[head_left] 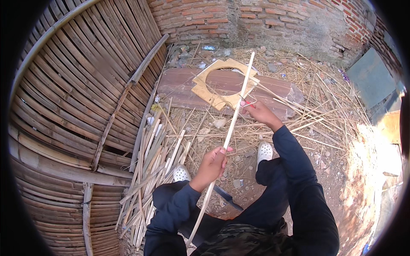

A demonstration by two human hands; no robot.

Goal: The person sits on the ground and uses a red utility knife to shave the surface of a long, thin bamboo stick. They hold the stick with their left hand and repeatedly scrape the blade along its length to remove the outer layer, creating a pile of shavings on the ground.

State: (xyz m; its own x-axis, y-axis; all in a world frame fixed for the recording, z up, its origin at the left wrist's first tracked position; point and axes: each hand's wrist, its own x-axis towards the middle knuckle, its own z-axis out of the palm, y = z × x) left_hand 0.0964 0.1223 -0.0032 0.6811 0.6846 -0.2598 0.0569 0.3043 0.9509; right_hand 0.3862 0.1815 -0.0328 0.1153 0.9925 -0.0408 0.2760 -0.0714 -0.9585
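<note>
A long pale bamboo strip runs aslant from near my lap up over the ground. My left hand is closed around its lower half. Further up, my right hand is closed on a small red-handled tool, whose thin dark end meets the strip. What kind of tool it is, I cannot make out. A thin pale sliver curls beside those fingers. Beyond the strip, a yellowish board with a large round hole lies on a brown wooden plank.
Several split bamboo strips are heaped at my left, next to a slatted bamboo wall. Straw and thin sticks litter the ground. A dark flat blade-like thing lies between my legs. A brick wall closes the back; a grey-green panel leans at right.
</note>
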